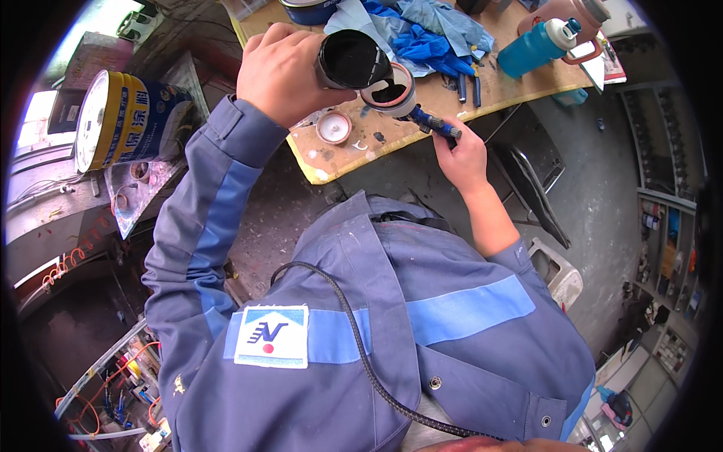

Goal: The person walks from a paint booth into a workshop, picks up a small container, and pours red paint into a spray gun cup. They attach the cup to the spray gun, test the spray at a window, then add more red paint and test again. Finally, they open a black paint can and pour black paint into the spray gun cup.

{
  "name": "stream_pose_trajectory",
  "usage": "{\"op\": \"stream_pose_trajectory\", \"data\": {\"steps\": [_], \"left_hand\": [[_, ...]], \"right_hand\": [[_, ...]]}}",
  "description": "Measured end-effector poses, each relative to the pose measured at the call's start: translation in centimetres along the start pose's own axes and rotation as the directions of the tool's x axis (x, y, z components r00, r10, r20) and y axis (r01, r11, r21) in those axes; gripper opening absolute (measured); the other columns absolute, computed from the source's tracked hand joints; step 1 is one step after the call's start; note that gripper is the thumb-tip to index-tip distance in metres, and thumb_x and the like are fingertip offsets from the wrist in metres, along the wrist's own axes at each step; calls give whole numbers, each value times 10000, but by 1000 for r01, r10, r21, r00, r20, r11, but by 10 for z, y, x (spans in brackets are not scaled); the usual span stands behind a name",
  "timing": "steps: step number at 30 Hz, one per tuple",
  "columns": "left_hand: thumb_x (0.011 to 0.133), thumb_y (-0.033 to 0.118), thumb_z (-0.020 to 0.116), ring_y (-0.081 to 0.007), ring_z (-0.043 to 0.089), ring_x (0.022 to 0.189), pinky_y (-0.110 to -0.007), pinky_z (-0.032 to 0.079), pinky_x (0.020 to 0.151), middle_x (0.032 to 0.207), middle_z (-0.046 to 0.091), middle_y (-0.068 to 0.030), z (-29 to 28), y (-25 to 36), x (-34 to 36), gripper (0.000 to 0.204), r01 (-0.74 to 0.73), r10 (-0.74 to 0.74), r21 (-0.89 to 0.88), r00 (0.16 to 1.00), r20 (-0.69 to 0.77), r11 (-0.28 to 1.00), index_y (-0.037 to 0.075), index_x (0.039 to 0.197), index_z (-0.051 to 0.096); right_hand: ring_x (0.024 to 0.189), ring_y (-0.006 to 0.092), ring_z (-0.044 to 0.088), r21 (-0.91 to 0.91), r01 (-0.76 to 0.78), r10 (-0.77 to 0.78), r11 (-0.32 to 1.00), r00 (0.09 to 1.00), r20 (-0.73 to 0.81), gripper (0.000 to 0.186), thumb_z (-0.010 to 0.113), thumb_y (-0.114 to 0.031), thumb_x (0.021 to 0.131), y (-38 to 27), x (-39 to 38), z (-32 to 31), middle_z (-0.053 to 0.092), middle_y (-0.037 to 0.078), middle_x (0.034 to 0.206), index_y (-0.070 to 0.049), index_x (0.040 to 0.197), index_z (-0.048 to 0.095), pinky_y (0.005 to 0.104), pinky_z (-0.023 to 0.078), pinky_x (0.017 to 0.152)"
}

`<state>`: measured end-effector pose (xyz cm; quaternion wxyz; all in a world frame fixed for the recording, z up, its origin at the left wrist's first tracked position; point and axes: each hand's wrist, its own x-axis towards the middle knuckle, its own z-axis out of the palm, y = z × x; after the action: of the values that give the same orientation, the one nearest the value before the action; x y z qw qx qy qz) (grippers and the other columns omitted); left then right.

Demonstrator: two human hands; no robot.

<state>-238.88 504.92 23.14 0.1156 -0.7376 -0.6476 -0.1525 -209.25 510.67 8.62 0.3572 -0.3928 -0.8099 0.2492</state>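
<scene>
My left hand (280,75) is wrapped round a dark cup (354,59) of black liquid, which looks like paint. The cup leans to the right, its rim against or just above the round, pink-rimmed cup (392,96) of a spray gun. Black liquid shows inside that lower cup too. Below and right of it, my right hand (461,154) grips the spray gun (431,122) near its blue and dark knobs; much of the gun's body is hidden. On the table beside the left wrist lies a round white lid (334,128) with a pinkish rim.
The paint-spotted table (316,166) has a yellow edge. Blue cloths (429,45), a teal bottle (531,51) and a blue tin (309,9) stand or lie on it. A large blue-and-yellow bucket (135,117) is at the left. A folding chair (531,188) is near the right arm.
</scene>
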Motion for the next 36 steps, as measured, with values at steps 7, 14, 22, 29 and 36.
{"op": "stream_pose_trajectory", "data": {"steps": [7, 14, 22, 29, 36], "left_hand": [[635, 456, 874, -303, 595, 1083, -431, 437, 958, 1063, 715, -66, -9, 1, 7, 612, 12, -9, -65, 999, 43, 998, 163, 1150, 718], [598, 570, 881, -291, 626, 1052, -421, 484, 937, 1029, 720, -91, -17, 2, 15, 661, -31, 42, -157, 997, 62, 987, 116, 1059, 743], [606, 529, 905, -296, 629, 1028, -402, 509, 918, 1009, 732, -81, -14, 5, 17, 628, -22, 31, -360, 999, 20, 933, 129, 1067, 757], [615, 491, 915, -299, 620, 1021, -396, 509, 901, 1035, 729, -101, -7, 12, 19, 598, 25, -1, -521, 999, 46, 853, 124, 1059, 757], [689, 300, 889, -259, 720, 774, -344, 544, 748, 838, 745, -126, 42, 29, 16, 399, 118, -101, -656, 993, 64, 746, 37, 956, 753]], "right_hand": [[738, 146, 629, 183, -142, 129, 973, 988, 81, 219, 715, -79, 881, 2, -10, 11, 686, 100, 836, 12, 1074, 665, 278, 501, 694], [803, 79, 565, 311, -228, 185, 923, 969, 162, 203, 699, -31, 895, 5, -17, 20, 661, 36, 888, 39, 1081, 652, 236, 477, 729], [826, 74, 568, 362, -241, 204, 901, 969, 137, 211, 686, -14, 902, 7, -22, 23, 657, 30, 910, 36, 1102, 640, 229, 477, 749], [748, 94, 595, 394, -203, 203, 896, 978, 41, 183, 697, -51, 889, 14, -28, 22, 659, 60, 833, 4, 1059, 659, 248, 492, 694], [863, 78, 608, 405, -265, 292, 875, 956, -5, 217, 692, -5, 887, 29, -49, -8, 691, 21, 945, 1, 1097, 639, 235, 498, 791]]}}
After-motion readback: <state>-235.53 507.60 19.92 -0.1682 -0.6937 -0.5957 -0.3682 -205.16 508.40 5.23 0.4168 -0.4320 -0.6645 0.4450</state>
